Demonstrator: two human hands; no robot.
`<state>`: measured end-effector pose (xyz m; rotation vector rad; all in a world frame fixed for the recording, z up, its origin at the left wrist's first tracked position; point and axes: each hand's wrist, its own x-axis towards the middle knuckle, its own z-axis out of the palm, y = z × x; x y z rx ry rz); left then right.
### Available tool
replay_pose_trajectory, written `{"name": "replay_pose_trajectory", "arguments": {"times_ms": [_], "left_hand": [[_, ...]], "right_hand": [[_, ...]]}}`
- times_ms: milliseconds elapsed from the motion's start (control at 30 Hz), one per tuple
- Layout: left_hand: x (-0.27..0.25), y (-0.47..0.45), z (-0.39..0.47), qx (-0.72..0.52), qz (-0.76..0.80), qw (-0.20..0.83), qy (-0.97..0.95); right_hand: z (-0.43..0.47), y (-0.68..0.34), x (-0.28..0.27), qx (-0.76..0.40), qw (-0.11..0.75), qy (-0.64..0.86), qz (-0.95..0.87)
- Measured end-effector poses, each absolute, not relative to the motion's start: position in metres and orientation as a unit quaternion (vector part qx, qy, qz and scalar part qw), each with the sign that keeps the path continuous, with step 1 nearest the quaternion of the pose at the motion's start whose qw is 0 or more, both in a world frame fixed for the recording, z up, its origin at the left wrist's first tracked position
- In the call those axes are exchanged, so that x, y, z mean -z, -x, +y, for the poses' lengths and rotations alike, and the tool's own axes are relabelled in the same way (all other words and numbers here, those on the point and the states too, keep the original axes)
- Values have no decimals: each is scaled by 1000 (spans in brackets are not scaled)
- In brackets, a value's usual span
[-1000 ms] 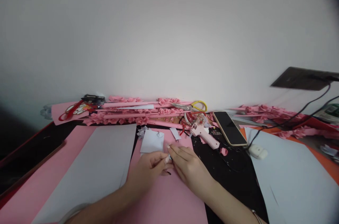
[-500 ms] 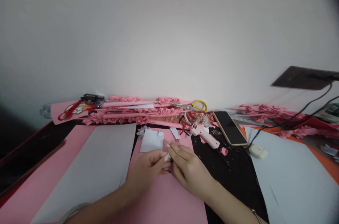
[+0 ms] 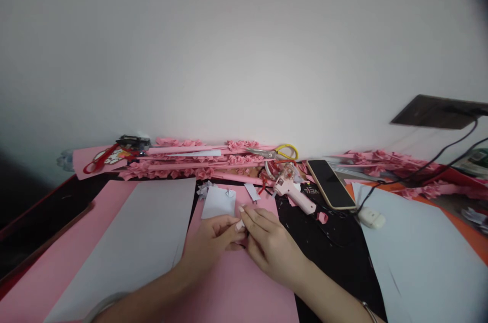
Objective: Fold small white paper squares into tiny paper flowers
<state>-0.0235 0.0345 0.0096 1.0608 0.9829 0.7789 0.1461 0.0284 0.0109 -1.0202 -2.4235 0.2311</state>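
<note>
My left hand (image 3: 209, 243) and my right hand (image 3: 267, 242) meet over a pink sheet (image 3: 244, 282), fingertips pinched together on a small white paper piece (image 3: 241, 224) that is mostly hidden between them. Just beyond the fingers lies a white paper square (image 3: 218, 202). Small folded white bits (image 3: 252, 192) lie beside it.
A pink glue gun (image 3: 293, 190), a phone (image 3: 331, 184) and a white plug (image 3: 371, 218) with a cable lie to the right. Yellow-handled scissors (image 3: 280, 152), red scissors (image 3: 99, 160) and pink paper strips line the wall. White sheets (image 3: 145, 231) (image 3: 419, 252) flank the pink one.
Both hands stay in place; the fingers have shifted slightly around the small white piece. Nothing else has moved.
</note>
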Motion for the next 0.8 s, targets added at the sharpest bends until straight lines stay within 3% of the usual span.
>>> {"name": "replay_pose_trajectory", "arguments": {"times_ms": [133,333,500,800], "left_hand": [[-13,25,35,-355,440,675,-474],[-15,27,35,-348,459,641,-507],[-10,27,32,-326,431,631,-556],[-13,27,32,-309,408,657,-553]], "right_hand": [[30,-146,-10,-138,306,366,-868],[38,-151,-4,-303,483,475,-670],[44,-151,-2,-441,398,466,-656],[42,-149,-7,-424,346,468,-694]]}}
